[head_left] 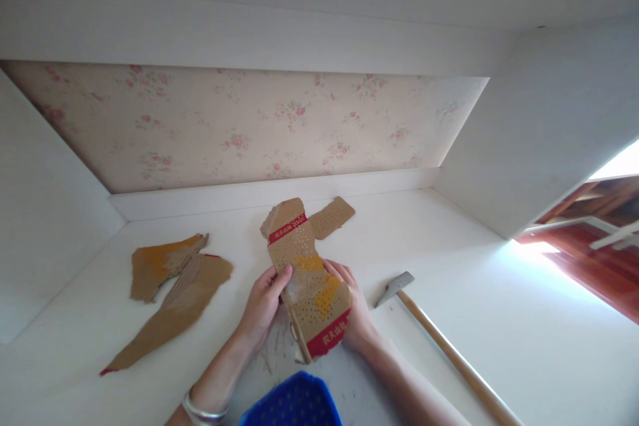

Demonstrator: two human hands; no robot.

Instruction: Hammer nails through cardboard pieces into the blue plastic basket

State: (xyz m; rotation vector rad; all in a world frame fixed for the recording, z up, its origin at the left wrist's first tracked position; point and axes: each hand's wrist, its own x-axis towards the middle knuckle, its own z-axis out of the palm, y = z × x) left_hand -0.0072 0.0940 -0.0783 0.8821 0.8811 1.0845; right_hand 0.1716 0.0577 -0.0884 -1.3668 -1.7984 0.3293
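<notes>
Between my two hands is a long piece of brown cardboard (305, 293), dotted with small holes and printed with red bands and yellow patches. My left hand (263, 306) grips its left edge, thumb on top. At the right edge, my right hand (355, 309) holds it from the side and beneath, its fingers partly hidden behind the cardboard. Just beyond lies a smaller perforated cardboard piece (332, 218), partly overlapped in view by the held one. A hammer (452, 349) with a wooden handle and grey metal head rests to the right of my right hand.
Torn cardboard scraps (192, 299) lie on the white surface (419, 233) at left. A blue basket with holes (294, 403) stands at the near edge. White side panels and an overhead panel enclose the space, with floral wallpaper (259, 126) behind. Reddish wood flooring (589, 266) shows at far right.
</notes>
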